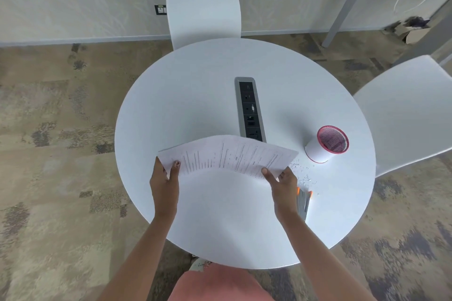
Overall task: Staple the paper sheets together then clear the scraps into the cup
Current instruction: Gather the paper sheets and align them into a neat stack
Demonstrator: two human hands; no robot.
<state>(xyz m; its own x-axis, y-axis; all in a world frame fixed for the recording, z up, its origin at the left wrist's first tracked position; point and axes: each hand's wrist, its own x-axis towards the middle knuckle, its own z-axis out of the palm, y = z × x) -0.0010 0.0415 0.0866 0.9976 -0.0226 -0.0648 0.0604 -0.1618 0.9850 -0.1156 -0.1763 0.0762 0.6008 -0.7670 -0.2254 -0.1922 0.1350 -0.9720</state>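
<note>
Left hand [164, 175] and right hand [281, 179] each pinch the paper sheets [227, 155], thumb on top and fingers curled beneath, holding the stack in the air just above the centre of a round white table [195, 105]. The left hand grips the stack's lower-left corner and the right hand its lower-right edge. The stack's long axis runs left to right across the frame and rises slightly toward the right. The pages bow upward in the middle, with their printed face to the camera. Rows of black print and a few bolder headings cross the top page, but the text is too small and blurred to read, and no brand or label can be made out anywhere.

Right of the sheets stands a white cup [326, 145] with a red rim and red mesh lining. Pale scraps [303, 176] are scattered on the tabletop between the cup and the right hand. A grey stapler [303, 203] with orange trim lies just beside the right wrist, partly hidden by it. Its long axis runs up and down the frame.

A socket strip [249, 110] is set into the table's centre, its lower end covered by the sheets. White chairs stand at the top [203, 12] and right [403, 110].
</note>
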